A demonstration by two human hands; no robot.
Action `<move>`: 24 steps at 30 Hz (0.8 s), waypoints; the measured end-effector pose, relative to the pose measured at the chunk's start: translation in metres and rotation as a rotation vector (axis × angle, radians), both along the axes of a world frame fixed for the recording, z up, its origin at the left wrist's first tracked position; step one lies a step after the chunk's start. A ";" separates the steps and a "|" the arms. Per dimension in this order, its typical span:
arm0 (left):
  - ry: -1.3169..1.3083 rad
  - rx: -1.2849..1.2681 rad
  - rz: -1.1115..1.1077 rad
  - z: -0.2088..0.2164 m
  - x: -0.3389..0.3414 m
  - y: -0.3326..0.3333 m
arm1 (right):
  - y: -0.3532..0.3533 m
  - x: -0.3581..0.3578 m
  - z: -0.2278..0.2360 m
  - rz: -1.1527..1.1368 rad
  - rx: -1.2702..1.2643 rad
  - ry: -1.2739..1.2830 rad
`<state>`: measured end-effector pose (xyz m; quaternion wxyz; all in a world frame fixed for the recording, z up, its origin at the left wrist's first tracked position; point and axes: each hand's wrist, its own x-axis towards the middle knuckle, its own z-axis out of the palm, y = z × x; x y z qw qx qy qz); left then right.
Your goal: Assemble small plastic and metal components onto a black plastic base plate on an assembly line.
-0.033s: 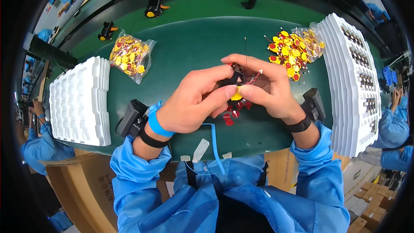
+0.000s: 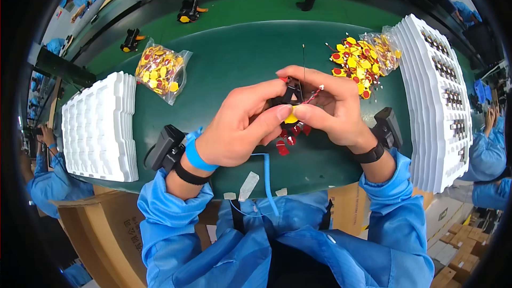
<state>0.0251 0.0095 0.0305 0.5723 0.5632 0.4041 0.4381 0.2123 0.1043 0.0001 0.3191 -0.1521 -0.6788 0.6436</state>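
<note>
Both my hands meet over the middle of the table around a small black part [image 2: 292, 95] with a thin upright wire. My left hand [image 2: 234, 122] holds its left side, the thumb pressed on a round yellow piece [image 2: 291, 118] at the near side of it. From the right, my right hand [image 2: 338, 109] curls round the black part, its thumb tip meeting the left thumb at the yellow piece. A twisted red wire pair [image 2: 314, 96] with a white end sticks up between right thumb and forefinger. Small red pieces [image 2: 282, 148] lie just below the hands. My fingers hide much of the part.
White moulded trays [image 2: 101, 128] are stacked at left; another stack [image 2: 421, 112] at right carries small dark parts. A bag of yellow discs [image 2: 161, 70] lies far left, a loose pile [image 2: 357, 64] far right. Black-and-yellow assemblies [image 2: 189, 12] stand farther back. A coiled blue cord [image 2: 268, 176] hangs over the near edge.
</note>
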 end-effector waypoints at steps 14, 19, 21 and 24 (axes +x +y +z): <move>-0.096 -0.045 0.279 -0.003 -0.006 -0.008 | -0.003 -0.011 0.003 -0.190 0.252 -0.008; -0.046 0.036 0.239 -0.012 0.006 0.005 | -0.005 0.003 -0.002 -0.270 0.258 -0.034; 0.031 0.074 0.290 -0.013 0.011 0.006 | -0.004 0.004 -0.002 -0.282 0.228 -0.028; -0.084 0.086 0.351 -0.007 0.012 0.005 | -0.001 0.006 0.003 -0.284 0.224 0.003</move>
